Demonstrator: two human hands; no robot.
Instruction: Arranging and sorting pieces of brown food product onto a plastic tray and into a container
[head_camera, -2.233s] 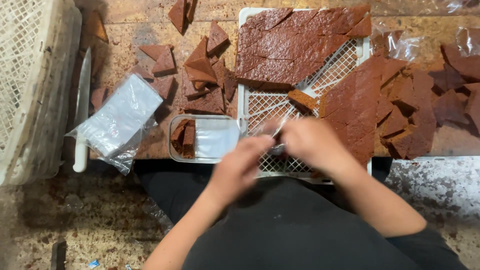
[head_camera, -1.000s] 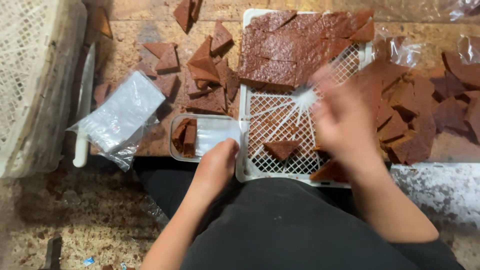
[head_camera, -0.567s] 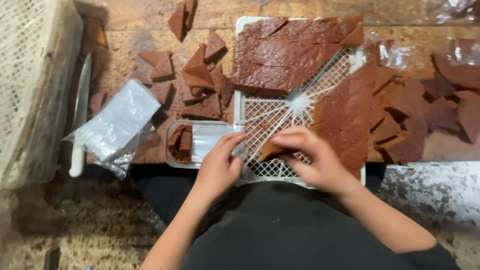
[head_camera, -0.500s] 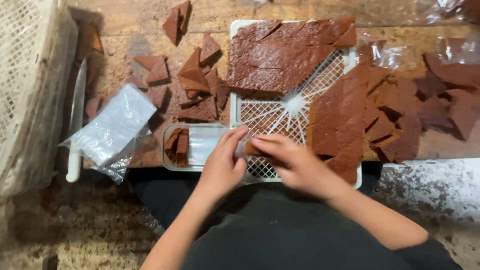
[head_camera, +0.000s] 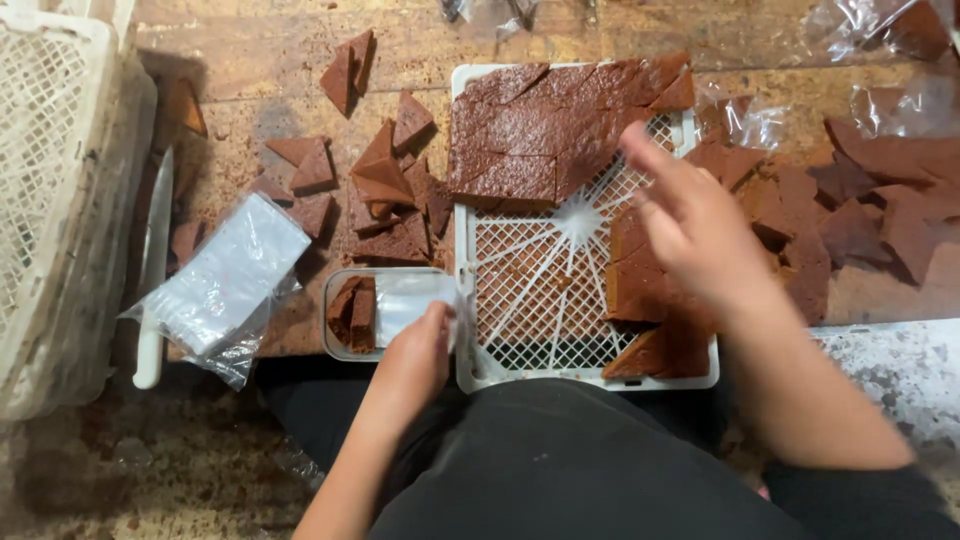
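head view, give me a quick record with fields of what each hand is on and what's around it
left hand: on the right end of the clear plastic container, which holds brown pieces
right hand: blurred, fingers spread, holding nothing, above the white mesh tray
tray: brown slab pieces at its far end
left of the container: stack of clear bags, knife
board: loose brown triangles

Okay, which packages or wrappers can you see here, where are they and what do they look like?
Clear plastic tub: by the left hand, rectangular, brown pieces inside.
Stack of clear bags: left of the tub, flat, see-through.
Crumpled clear wrappers: top right, transparent.
No labels, signs or screens.
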